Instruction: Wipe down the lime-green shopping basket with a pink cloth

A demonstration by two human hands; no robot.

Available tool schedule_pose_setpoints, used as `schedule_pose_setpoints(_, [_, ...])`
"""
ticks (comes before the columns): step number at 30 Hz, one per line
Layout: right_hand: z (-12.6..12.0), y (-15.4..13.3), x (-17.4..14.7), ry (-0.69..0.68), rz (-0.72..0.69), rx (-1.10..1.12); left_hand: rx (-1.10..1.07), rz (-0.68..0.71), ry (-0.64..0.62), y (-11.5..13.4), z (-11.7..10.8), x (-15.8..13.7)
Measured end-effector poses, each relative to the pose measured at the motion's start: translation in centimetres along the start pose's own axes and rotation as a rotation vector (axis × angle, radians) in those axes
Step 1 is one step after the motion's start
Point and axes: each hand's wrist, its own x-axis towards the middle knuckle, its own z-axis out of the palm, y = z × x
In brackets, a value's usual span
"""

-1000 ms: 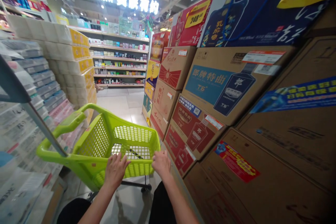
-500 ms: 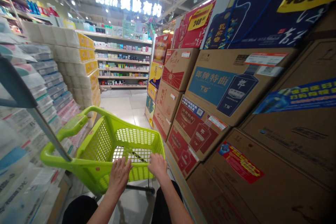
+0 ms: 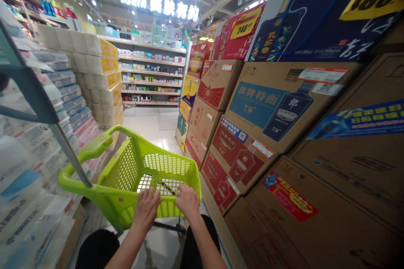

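Standing in a shop aisle, cart (image 3: 112, 206) crosswise in front of the person, on the pale tiled floor (image 3: 145, 124). Cart is lime green, walls pierced with holes; handle (image 3: 97, 147) toward the left of view, a dark wheel (image 3: 180, 230) below the right end.

Left hand (image 3: 147, 208): back up, laid over the near rim, grip bent around the edge, fingers toward the inside. Right hand (image 3: 188, 201): same rim, farther right, near the corner; grip curled over and pinching the edge. Thumb of the left hidden. Hands near each other, apart. Two dark-clad knees (image 3: 97, 250) below, one either side of the forearms.

Metal pole (image 3: 74, 157) slants up and left from the cart's left side, dark sleeve at its upper part.

Left of aisle: bagged packs (image 3: 34, 189) in a heap, blurred; behind them a tall stack of white-and-yellow packs (image 3: 109, 67). Right: printed cartons (image 3: 261, 101) piled high, yellow price signs (image 3: 246, 25) on top, reading 248 and 480. Far end: shelves (image 3: 153, 80) of small goods under a lit white sign (image 3: 160, 6), "Skin" legible.
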Motion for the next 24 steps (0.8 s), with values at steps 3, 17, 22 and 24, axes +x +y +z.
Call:
schedule_pose_setpoints(3, [0.9,0.1,-0.7,0.114,0.061,-0.053,0.014,-0.001,0.008,0.2,0.3,0.4])
schedule_pose_setpoints(17, [3.2,1.2,-0.2,0.342,0.114,0.066,-0.037,-0.018,-0.186,-1.1,0.4,3.2])
schedule_pose_setpoints(22, [6.6,-3.0,-0.4,0.442,0.057,0.032,-0.056,0.002,-0.287,-1.9,1.0,4.8])
schedule_pose_setpoints(24, [7.4,-3.2,-0.3,0.448,-0.073,0.054,-0.051,0.009,-0.322,-2.5,1.0,5.3])
